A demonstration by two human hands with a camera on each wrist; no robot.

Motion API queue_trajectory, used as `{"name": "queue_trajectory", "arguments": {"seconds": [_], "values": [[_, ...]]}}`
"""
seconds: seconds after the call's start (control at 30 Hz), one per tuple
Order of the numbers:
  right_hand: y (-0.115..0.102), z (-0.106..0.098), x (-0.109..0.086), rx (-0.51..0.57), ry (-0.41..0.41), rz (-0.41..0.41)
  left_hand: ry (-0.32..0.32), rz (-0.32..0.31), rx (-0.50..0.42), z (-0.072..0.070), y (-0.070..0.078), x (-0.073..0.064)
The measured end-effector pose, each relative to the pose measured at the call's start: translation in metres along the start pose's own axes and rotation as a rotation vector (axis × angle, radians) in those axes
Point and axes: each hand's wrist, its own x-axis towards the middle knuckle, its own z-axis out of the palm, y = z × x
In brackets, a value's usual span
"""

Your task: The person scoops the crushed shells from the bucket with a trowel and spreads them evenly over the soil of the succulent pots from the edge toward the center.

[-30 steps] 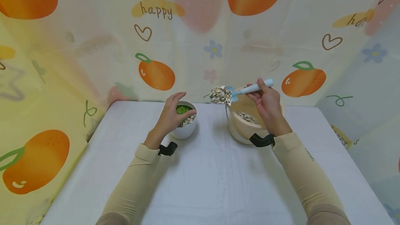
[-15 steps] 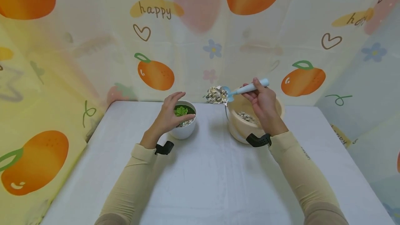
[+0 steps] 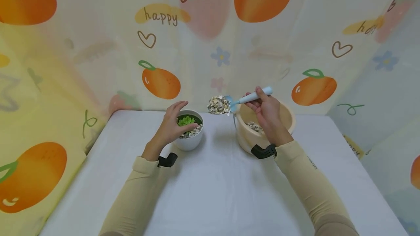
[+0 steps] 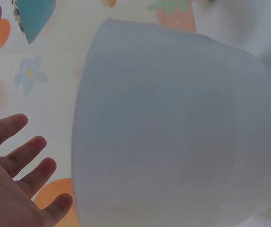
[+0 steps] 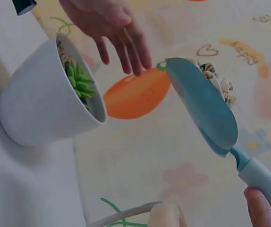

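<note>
My right hand [image 3: 265,112] grips the pale blue handle of a small trowel [image 5: 204,106], its blade heaped with small mixed stones [image 3: 218,105]. The loaded blade hangs in the air between the white flowerpot and the beige bucket. Inside the white flowerpot [image 3: 189,143] a green succulent [image 3: 186,121] grows, with stones covering part of the surface beside it. Over the pot's left side my left hand [image 3: 170,125] hovers, fingers extended and thumb spread across the opening. In the left wrist view, a gap shows between those fingers [image 4: 24,158] and the pot wall.
A beige bucket [image 3: 244,136] with a wire handle stands right of the flowerpot, more stones [image 3: 254,127] at its bottom. Both stand near the back edge of the white-covered table [image 3: 210,188]. Directly behind hangs a fruit-printed cloth [image 3: 197,68].
My right hand has carried the loaded trowel left, away from the bucket and toward the flowerpot. The left hand stays over the pot with little movement. The head view has shifted slightly.
</note>
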Motion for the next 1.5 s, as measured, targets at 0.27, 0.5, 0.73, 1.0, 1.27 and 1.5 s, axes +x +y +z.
{"name": "queue_trajectory", "arguments": {"seconds": [0.27, 0.5, 0.73, 1.0, 1.27, 1.5], "values": [[0.008, 0.004, -0.002, -0.006, -0.010, -0.009, -0.006, 0.002, -0.003, 0.002, -0.006, -0.003], [0.013, 0.007, -0.001, -0.002, -0.013, -0.015, -0.009, 0.019, -0.007, -0.002, -0.012, -0.003], [0.017, 0.013, -0.001, 0.015, -0.030, -0.023, -0.004, -0.007, -0.011, -0.007, -0.015, -0.002], [0.026, 0.019, 0.002, -0.015, 0.003, -0.016, -0.014, -0.029, -0.041, -0.010, -0.020, -0.004], [0.040, 0.025, 0.004, -0.001, 0.005, 0.000, -0.042, -0.059, -0.046, -0.009, -0.027, -0.009], [0.049, 0.029, 0.003, -0.027, 0.012, -0.009, -0.056, -0.098, -0.043, -0.009, -0.033, -0.013]]}}
